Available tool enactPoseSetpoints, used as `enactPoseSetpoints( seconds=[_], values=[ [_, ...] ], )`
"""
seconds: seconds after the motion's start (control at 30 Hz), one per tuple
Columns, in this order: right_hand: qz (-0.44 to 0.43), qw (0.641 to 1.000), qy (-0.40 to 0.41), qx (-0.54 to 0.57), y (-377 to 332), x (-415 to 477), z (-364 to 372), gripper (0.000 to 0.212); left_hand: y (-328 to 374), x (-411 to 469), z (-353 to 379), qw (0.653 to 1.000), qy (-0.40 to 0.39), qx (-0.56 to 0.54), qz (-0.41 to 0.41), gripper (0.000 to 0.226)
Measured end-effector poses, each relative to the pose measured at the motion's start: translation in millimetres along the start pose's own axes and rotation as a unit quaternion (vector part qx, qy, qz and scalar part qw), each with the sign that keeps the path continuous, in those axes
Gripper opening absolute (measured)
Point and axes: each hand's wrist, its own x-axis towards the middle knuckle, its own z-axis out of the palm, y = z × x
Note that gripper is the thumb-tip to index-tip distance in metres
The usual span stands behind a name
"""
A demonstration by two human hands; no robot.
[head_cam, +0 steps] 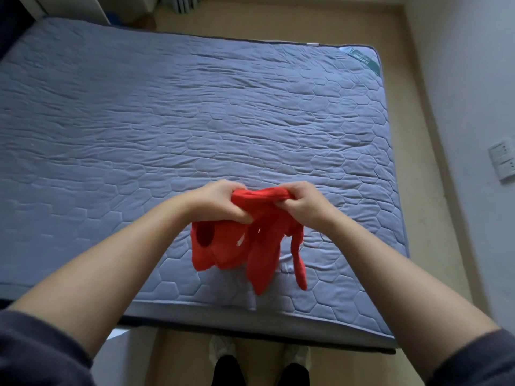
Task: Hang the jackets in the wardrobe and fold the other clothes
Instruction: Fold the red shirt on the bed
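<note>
Both hands grip one red garment [237, 246] just below centre frame. The left hand [220, 203] and the right hand [305, 204] each have fingers curled tight round its bunched upper edge, close together, with a short stretch of cloth between them. The rest hangs crumpled below the fists, with an opening at its left and loose strips dangling at its right, over the near part of the bed [195, 107]. Whether the lowest tips touch the cover I cannot tell. Held up by one edge like this, its own weight probably pulls the tangle straight, so its shape can be found before it is laid flat to fold.
</note>
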Motion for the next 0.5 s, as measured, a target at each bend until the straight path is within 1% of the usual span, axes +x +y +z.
enactPoseSetpoints(
  seconds=[0.07, 0.1, 0.17, 0.2, 0.27, 0.3, 0.33, 0.37, 0.43, 0.47, 0.5],
  values=[
    [0.028, 0.997, 0.042, 0.057, 4.5, -3.2, -9.9, 0.024, -17.4, -7.2, -2.4, 0.998, -0.047, -0.017, -0.029, 0.015],
    [0.037, 0.994, 0.063, 0.076, 7.4, -6.1, -14.6, 0.029, -24.5, -9.8, -3.2, 0.997, -0.055, -0.026, -0.041, 0.017],
    [0.042, 0.994, 0.077, 0.064, 16.2, -11.9, -22.3, 0.031, -33.4, -11.7, -3.2, 0.996, -0.036, -0.068, -0.044, 0.020],
    [0.038, 0.997, 0.055, 0.041, 17.7, -15.0, -23.4, 0.028, -32.7, -11.9, -2.3, 0.994, -0.019, -0.098, -0.036, 0.021],
    [0.032, 0.999, -0.032, 0.023, 16.2, -19.6, -16.1, 0.018, -22.8, -9.5, 2.5, 0.987, 0.006, -0.159, -0.010, 0.015],
    [0.029, 0.997, -0.064, 0.032, 13.7, -20.1, -8.7, 0.021, -14.0, -7.5, 6.0, 0.984, 0.016, -0.175, 0.005, 0.012],
    [0.021, 0.996, -0.073, 0.040, 10.4, -19.8, -0.9, 0.022, -5.5, -5.2, 10.1, 0.982, 0.026, -0.187, 0.019, 0.015],
    [0.012, 0.998, -0.055, 0.042, 8.0, -17.7, 4.6, 0.018, 0.6, -3.0, 13.6, 0.980, 0.036, -0.193, 0.026, 0.019],
    [0.008, 0.998, 0.036, 0.060, 5.1, -11.3, 3.3, 0.008, 2.9, -1.0, 16.1, 0.980, 0.058, -0.190, 0.020, 0.015],
    [0.020, 0.992, 0.091, 0.084, 4.5, -9.2, -2.2, 0.009, -2.0, -2.1, 15.2, 0.984, 0.062, -0.165, 0.011, 0.014],
    [0.040, 0.982, 0.140, 0.118, 4.7, -8.1, -8.9, 0.015, -10.6, -3.6, 13.9, 0.992, 0.059, -0.114, -0.001, 0.015]
  ],
)
